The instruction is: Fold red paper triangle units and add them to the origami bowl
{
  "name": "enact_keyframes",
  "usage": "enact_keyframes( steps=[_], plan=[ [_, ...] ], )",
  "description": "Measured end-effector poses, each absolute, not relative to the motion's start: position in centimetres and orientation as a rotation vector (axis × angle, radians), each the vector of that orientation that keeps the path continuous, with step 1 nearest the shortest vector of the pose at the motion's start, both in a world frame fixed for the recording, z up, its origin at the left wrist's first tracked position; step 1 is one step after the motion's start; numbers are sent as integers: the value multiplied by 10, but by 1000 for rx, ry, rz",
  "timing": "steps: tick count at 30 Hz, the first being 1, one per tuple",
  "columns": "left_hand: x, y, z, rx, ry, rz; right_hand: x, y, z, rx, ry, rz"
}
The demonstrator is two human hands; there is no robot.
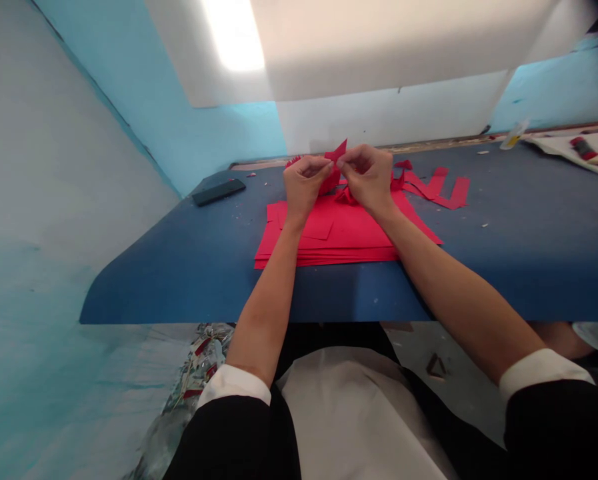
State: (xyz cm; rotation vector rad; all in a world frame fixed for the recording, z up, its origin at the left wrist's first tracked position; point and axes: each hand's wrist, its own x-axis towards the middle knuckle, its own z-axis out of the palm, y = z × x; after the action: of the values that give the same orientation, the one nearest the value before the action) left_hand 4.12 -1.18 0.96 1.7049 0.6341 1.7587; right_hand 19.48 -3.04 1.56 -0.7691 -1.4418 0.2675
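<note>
My left hand (pixel 306 185) and my right hand (pixel 369 177) are raised above a stack of red paper sheets (pixel 363 230). Between them is a small piece of folded red paper (pixel 337 154), its pointed tip standing up. The fingertips of both hands pinch it from either side. More crumpled or folded red paper (pixel 347 195) lies just under the hands, partly covered by them. A smaller red paper piece (pixel 313 228) rests on top of the stack below my left hand.
Red paper strips (pixel 441 190) lie to the right of the stack. A dark phone-like slab (pixel 219 193) is at the left of the blue table (pixel 179 280). Toward the back right are a small clear bottle (pixel 514 135) and a red and dark cylinder (pixel 583 148) on white paper.
</note>
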Motion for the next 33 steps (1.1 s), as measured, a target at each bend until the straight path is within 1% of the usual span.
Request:
enact_keyframes(
  steps=[6, 10, 15, 24, 29, 33],
  plan=[
    [42, -7, 7, 1727, 589, 1764, 193, -25, 11, -673, -1401, 220],
    [42, -6, 9, 1622, 605, 1739, 192, -23, 10, -711, -1387, 207],
    [41, -3, 7, 1669, 553, 1737, 192, -25, 11, -697, -1386, 196],
    [40, -6, 10, 1737, 595, 1715, 194, -14, 6, -690, -1382, 294],
    [40, -6, 9, 1657, 592, 1693, 195, -14, 7, -692, -1381, 303],
    [41, -8, 9, 1575, 628, 1656, 196, -15, 8, -615, -1406, 330]
  ],
)
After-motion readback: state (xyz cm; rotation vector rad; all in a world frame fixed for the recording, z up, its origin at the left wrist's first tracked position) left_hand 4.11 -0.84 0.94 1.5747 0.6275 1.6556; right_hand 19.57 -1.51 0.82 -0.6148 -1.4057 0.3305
